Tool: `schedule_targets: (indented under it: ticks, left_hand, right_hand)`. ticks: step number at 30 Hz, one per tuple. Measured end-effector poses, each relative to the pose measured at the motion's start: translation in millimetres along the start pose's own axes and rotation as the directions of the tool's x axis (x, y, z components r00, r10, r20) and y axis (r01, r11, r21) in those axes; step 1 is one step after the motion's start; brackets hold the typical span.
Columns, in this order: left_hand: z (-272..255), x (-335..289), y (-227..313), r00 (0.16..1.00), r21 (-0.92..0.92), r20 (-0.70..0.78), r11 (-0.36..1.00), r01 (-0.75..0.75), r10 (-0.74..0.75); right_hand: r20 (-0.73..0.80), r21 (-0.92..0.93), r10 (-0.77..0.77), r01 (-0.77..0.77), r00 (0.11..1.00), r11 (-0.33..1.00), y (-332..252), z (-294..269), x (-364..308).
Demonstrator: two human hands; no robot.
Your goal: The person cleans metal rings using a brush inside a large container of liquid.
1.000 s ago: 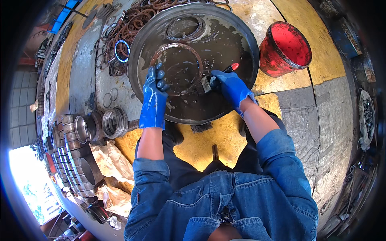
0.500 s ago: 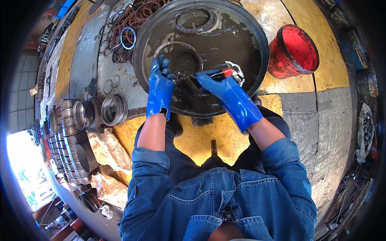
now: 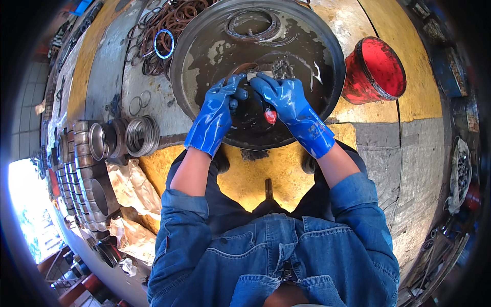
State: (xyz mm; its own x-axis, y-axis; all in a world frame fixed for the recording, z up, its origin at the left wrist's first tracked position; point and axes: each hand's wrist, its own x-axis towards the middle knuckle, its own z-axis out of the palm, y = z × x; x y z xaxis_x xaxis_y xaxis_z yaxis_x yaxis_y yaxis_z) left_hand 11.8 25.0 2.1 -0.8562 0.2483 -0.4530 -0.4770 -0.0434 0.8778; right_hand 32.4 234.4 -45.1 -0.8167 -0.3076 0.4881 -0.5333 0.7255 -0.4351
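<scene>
Blue rubber gloves cover both my hands over the round dark basin [image 3: 338,56] of murky liquid. My left hand [image 3: 220,97] is closed around a rusty metal ring [image 3: 244,66], now tilted so that only part of its arc shows. In my right hand [image 3: 282,97] is a hand tool with a black and red handle [image 3: 270,116]; its red end points back toward me. A flat pale edge shows by the fingertips against the ring, but the tool's working end is mostly hidden. More dark rings [image 3: 274,31] lie in the liquid at the basin's far side.
A red bucket [image 3: 353,77] stands right of the basin. Rusty rings [image 3: 176,23] are heaped at the far left, with a bright blue-looking ring [image 3: 172,46] among them. Shiny thin rings [image 3: 150,135], metal cylinders [image 3: 84,153] and brown paper [image 3: 133,187] lie at the left.
Both hands have come closer together. The ring has been tilted from its upright, fully visible position. My right hand has turned, bringing the tool's red end toward me, and the liquid is splashing.
</scene>
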Motion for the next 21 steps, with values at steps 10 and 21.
schedule_targets:
  ticks: [10,21]
  left_hand:
    - [5.0,-8.0,-3.6,1.000,0.147,-0.006,0.989,-0.029,0.030]
    - [0.3,9.4,-21.3,0.995,-0.032,-0.053,0.996,-0.087,0.086]
  right_hand:
    - [0.316,-0.100,0.682,-0.691,0.660,0.716,6.7,19.6,-2.1]
    - [0.682,0.532,0.547,-0.842,0.486,0.086,-21.7,-9.4,-8.1]
